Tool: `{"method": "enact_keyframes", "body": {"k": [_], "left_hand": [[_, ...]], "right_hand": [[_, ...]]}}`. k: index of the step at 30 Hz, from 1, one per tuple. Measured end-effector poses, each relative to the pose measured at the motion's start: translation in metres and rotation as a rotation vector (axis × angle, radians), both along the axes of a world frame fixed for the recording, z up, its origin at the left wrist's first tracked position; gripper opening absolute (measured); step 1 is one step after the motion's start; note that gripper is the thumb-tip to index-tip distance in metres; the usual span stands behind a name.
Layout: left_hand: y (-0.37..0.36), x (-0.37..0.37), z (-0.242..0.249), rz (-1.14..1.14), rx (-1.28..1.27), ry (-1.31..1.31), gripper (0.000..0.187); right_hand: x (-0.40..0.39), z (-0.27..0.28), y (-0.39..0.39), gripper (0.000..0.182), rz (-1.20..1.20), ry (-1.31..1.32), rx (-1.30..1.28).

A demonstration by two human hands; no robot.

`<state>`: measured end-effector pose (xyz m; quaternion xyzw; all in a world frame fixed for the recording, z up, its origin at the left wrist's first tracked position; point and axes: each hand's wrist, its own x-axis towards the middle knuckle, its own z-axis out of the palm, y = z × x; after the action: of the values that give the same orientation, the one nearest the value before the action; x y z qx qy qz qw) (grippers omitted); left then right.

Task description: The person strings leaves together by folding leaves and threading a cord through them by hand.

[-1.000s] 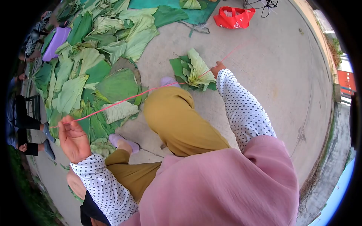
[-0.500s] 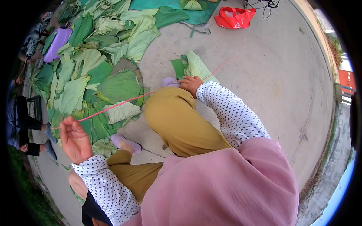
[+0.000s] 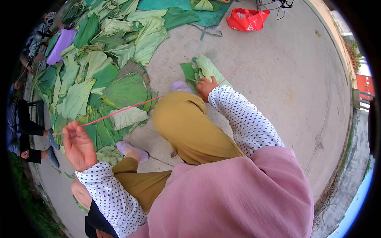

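Note:
My left hand (image 3: pixel 80 150) is raised at the left with its palm turned up, thumb and fingertips pinched on a pink string (image 3: pixel 115 114). From there the string runs taut to the right, passes behind my knee and shows again beyond the leaves, trailing over the concrete. My right hand (image 3: pixel 207 87) is at the near edge of a small stack of folded green leaves (image 3: pixel 207 68) on the ground, fingers curled onto it. My fingertips are partly hidden against the leaves. The string's middle stretch is hidden by my knee.
Large flat green leaves (image 3: pixel 119 91) cover the ground at the left. A purple container (image 3: pixel 61 47) stands among them. A red bag (image 3: pixel 248 20) and dark cables (image 3: pixel 281 4) lie at the top. My shoes (image 3: pixel 135 152) rest beside the leaves; other people's legs (image 3: pixel 33 133) show far left.
My right hand has shifted slightly right and up onto the leaf stack, and its fingers have curled more. My left hand still holds the string in nearly the same place.

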<state>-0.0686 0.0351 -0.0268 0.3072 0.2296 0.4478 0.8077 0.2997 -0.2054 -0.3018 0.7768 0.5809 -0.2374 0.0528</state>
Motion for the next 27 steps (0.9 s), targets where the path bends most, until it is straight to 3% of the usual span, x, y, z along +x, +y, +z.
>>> {"method": "enact_keyframes", "body": {"k": [4, 6, 7, 10, 12, 14, 17, 19, 24, 27], "left_hand": [[0.002, -0.003, -0.001, -0.017, 0.013, -0.028, 0.018], [0.002, 0.002, 0.0, -0.011, 0.016, -0.024, 0.018], [0.001, 0.003, 0.001, 0.002, 0.017, -0.018, 0.018], [-0.004, 0.01, 0.005, 0.035, 0.026, -0.018, 0.018], [-0.006, 0.013, 0.007, 0.042, 0.034, -0.006, 0.018], [-0.007, 0.008, 0.014, 0.094, 0.063, 0.008, 0.017], [-0.006, 0.021, 0.009, 0.069, 0.089, 0.011, 0.015], [-0.008, 0.027, 0.013, 0.113, 0.116, 0.069, 0.013], [-0.016, 0.035, 0.029, 0.184, 0.217, 0.297, 0.01], [-0.012, 0.02, 0.023, 0.203, 0.221, 0.411, 0.012]], "right_hand": [[0.015, 0.0, -0.006, 0.026, -0.046, -0.058, 0.029], [0.023, 0.01, -0.008, 0.027, -0.183, 0.063, -0.003], [0.04, 0.022, -0.003, 0.029, -0.282, 0.262, 0.072], [0.064, 0.021, 0.018, 0.035, -0.319, 0.354, 0.253], [0.071, 0.072, 0.045, 0.034, -0.42, 0.544, 0.293], [0.045, 0.172, 0.087, 0.03, -0.313, 0.885, 0.363], [0.006, 0.219, 0.119, 0.031, -0.138, 0.998, 0.39], [-0.041, 0.26, 0.139, 0.036, 0.118, 1.124, 0.378], [-0.144, 0.275, 0.174, 0.04, 0.121, 1.272, 0.377], [-0.153, 0.281, 0.179, 0.026, 0.065, 1.357, 0.185]]}}
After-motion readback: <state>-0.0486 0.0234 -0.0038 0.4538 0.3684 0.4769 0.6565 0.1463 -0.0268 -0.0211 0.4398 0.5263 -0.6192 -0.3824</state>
